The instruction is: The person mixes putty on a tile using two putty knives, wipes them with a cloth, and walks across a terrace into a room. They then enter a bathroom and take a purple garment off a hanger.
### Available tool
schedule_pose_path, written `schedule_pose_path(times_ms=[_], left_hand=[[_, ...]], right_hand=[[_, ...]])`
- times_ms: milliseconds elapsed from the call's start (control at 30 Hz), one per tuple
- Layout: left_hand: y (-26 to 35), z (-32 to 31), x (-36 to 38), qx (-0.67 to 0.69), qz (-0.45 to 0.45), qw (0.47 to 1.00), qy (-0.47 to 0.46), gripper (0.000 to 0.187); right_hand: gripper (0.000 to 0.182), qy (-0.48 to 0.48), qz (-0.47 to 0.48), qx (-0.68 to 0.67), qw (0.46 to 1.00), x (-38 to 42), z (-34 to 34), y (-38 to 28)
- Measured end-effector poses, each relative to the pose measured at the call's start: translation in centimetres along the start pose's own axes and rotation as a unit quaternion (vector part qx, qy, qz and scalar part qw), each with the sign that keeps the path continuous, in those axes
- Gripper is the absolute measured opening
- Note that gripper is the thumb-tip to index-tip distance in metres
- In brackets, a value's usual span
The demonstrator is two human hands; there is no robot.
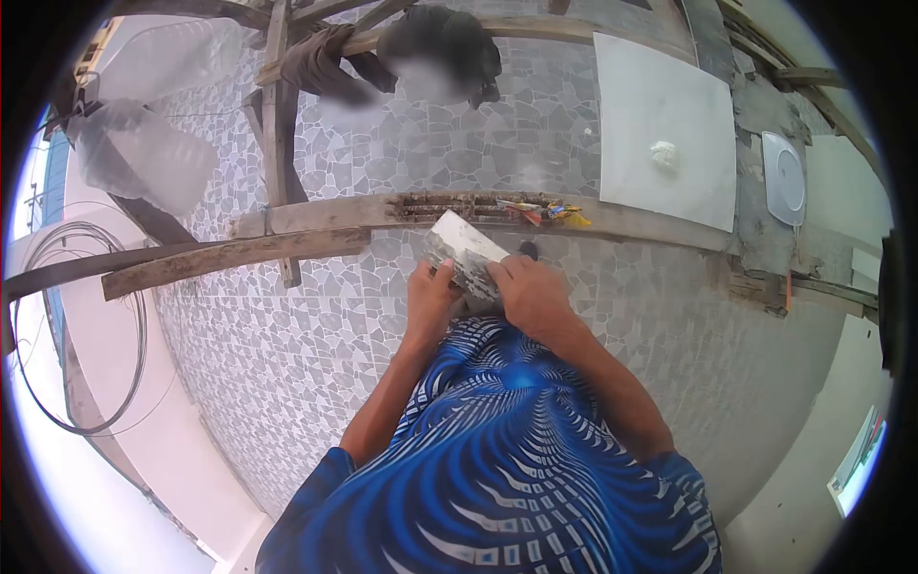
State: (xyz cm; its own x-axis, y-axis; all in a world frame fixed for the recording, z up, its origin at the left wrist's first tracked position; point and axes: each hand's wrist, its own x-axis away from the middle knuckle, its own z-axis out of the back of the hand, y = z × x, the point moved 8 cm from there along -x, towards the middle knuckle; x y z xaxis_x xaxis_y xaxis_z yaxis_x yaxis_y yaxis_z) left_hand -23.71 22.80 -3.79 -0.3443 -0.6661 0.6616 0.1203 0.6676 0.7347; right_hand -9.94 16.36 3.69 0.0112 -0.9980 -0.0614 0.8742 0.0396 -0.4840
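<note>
A flat, pale slab (463, 241), white at its far end and smeared with dark grey lower down, is held tilted in front of my body. My left hand (430, 295) grips its left edge, thumb resting on the upper face. On the opposite edge, my right hand (532, 295) has its fingers closed over the face. The near end of the slab is partly hidden, and I cannot make out its material. Just beyond it runs a wooden beam (330, 212) with a rusty metal grate (449, 206) and some colourful crumpled wrappers (547, 212) on top.
A white board (665, 124) with a small white lump (664, 156) lies at the right, beside a white oval basin-like object (784, 179). Dark cloths (440, 53) hang over timber at the back. Coiled wire (143, 335) and clear plastic bottles (143, 158) are at the left.
</note>
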Motion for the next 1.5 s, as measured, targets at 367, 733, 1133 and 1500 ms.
schedule_pose_path(times_ms=[367,733,1133,1500], left_hand=[[4.0,14.2,-3.1,-0.146,-0.186,0.957,0.168,0.026],[2.9,22.3,-12.4,-0.236,-0.146,0.953,0.123,0.029],[4.7,21.7,-13.2,-0.244,-0.236,0.935,0.106,0.027],[5.2,21.5,-13.8,-0.299,-0.202,0.928,0.097,0.025]], right_hand=[[0.024,-0.029,0.035,-0.089,0.995,-8.5,-11.1,-7.6],[0.019,-0.006,-0.059,-0.077,0.995,-14.3,-18.7,-9.7],[0.018,0.031,-0.147,-0.047,0.988,-15.2,-18.1,-11.4],[0.016,-0.012,-0.152,0.005,0.988,-17.7,-19.5,-9.6]])
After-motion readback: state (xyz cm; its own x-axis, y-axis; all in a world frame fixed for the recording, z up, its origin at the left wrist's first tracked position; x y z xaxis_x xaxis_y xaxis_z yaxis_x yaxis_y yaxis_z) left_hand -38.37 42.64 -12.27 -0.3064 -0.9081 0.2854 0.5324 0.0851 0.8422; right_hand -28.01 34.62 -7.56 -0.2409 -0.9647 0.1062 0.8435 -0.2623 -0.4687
